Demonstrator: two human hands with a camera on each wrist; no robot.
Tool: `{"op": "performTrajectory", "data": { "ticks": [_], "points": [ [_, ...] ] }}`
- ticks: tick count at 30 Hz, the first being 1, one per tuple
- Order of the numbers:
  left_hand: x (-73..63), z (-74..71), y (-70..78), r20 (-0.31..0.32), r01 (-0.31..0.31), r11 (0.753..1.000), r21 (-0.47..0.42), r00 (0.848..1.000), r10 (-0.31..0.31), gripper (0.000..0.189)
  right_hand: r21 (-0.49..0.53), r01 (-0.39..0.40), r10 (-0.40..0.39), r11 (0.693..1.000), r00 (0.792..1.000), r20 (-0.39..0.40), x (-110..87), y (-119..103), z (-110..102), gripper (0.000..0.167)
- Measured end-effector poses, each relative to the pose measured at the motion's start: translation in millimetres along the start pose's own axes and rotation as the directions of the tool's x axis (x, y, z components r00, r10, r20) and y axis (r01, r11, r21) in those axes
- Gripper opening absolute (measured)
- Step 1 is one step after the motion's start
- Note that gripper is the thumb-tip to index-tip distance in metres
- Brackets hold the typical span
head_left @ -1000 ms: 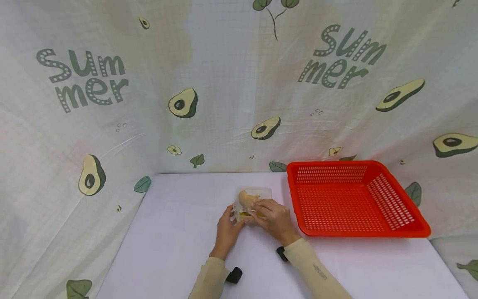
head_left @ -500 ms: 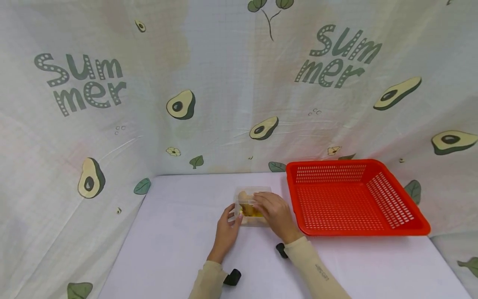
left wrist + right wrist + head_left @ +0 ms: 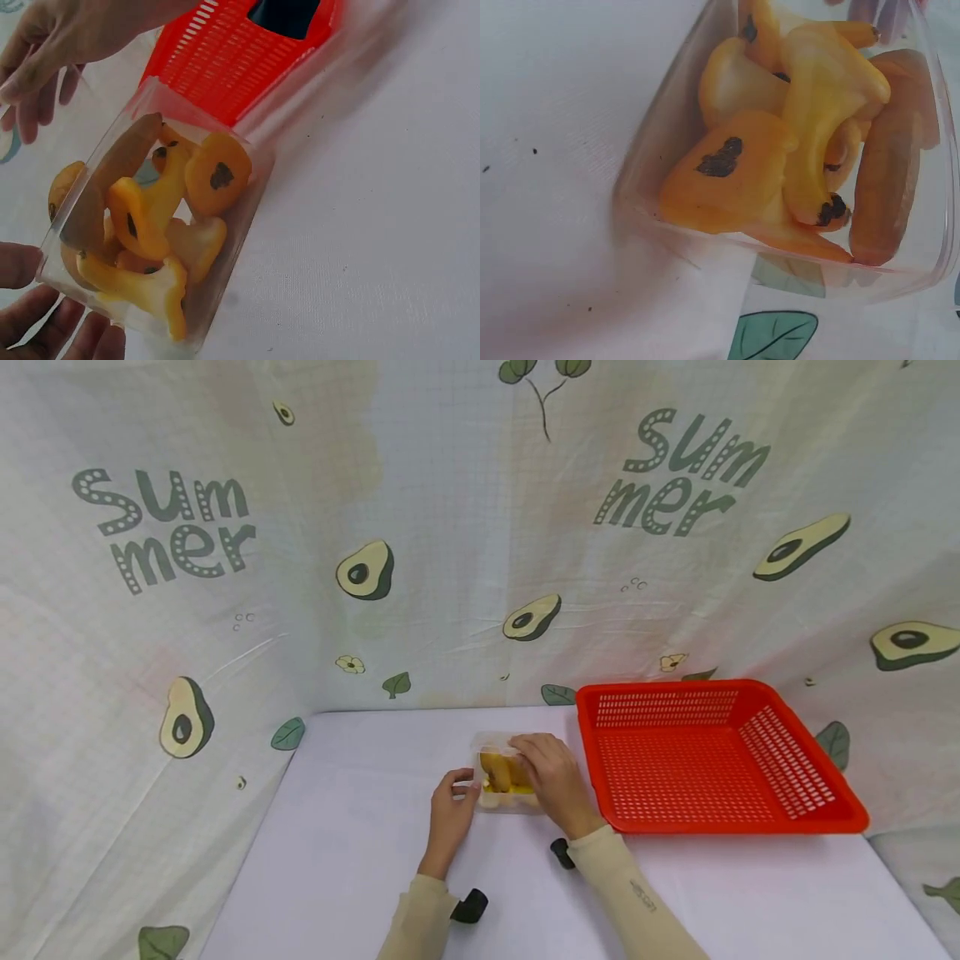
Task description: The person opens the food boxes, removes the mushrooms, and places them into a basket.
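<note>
A clear plastic box (image 3: 507, 802) stands on the table, holding several yellow-orange, mushroom-shaped pieces (image 3: 150, 206) with dark patches. Some of the pieces look browner through the wall in the right wrist view. At the box's left side is my left hand (image 3: 450, 814), with its thumb and fingertips at a corner; the left wrist view shows the fingers (image 3: 71, 330) spread along that edge. Reaching over the box's far right part, my right hand (image 3: 552, 777) has loosely bent fingers, with nothing visible between them in the left wrist view. Clear plastic (image 3: 487, 740) shows at the box's far edge.
A red perforated basket (image 3: 686, 777) stands to the right of the box, close to the right hand. Behind the white table (image 3: 360, 793) hangs a printed cloth (image 3: 442, 635) with avocados and lettering. Dark wrist cameras (image 3: 470, 907) sit on both wrists.
The clear cover with the beige glare over the box has gone back, so the yellow-orange pieces now show. My right hand moved up and away; my left hand's fingers loosened slightly at the corner.
</note>
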State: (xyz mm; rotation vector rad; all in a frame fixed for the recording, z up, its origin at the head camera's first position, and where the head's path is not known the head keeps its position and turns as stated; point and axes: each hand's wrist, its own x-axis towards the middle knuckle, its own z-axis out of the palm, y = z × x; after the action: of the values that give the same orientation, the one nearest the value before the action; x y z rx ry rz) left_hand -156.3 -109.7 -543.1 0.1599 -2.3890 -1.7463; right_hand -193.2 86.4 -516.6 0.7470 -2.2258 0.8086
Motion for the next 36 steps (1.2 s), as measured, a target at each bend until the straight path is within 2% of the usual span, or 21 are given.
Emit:
{"op": "performTrajectory", "data": {
  "ticks": [5,9,16,18,23,26,32,36],
  "points": [
    [2.3,-1.0,3.7,0.029,0.075,0.994,-0.079,0.997,-0.073,0.029,0.019,-0.033,0.033,0.999,0.999,-0.021,6.2,0,0,0.029],
    [2.1,-1.8,8.9,0.028,0.112,0.98,-0.163,0.994,-0.109,0.031,0.032,-0.063,0.065,0.997,0.997,-0.048,12.8,0,1,0.026],
    [1.1,-1.2,10.2,-0.009,0.082,0.971,-0.225,0.996,-0.087,0.028,0.047,-0.107,0.112,0.993,0.988,-0.106,22.7,2,4,0.021],
    [0.8,-1.2,12.0,-0.01,0.107,0.964,-0.242,0.994,-0.113,0.028,0.046,-0.124,0.129,0.991,0.984,-0.122,24.9,2,5,0.02],
    [1.0,-0.5,15.9,-0.004,0.174,0.948,-0.265,0.983,-0.182,0.03,0.078,-0.159,0.17,0.984,0.971,-0.17,31.6,1,6,0.02],
    [1.0,0.1,17.3,-0.005,0.192,0.941,-0.278,0.979,-0.201,0.031,0.101,-0.17,0.188,0.98,0.958,-0.216,36.5,1,7,0.02],
    [0.4,0.8,15.9,-0.002,0.192,0.924,-0.331,0.979,-0.204,0.032,0.088,-0.172,0.191,0.981,0.93,-0.312,44.7,5,12,0.015],
    [-1.5,-0.7,21.8,0.008,0.202,0.919,-0.34,0.977,-0.211,0.031,0.088,-0.197,0.215,0.976,0.922,-0.322,46.9,7,13,0.017]
  ]
}}
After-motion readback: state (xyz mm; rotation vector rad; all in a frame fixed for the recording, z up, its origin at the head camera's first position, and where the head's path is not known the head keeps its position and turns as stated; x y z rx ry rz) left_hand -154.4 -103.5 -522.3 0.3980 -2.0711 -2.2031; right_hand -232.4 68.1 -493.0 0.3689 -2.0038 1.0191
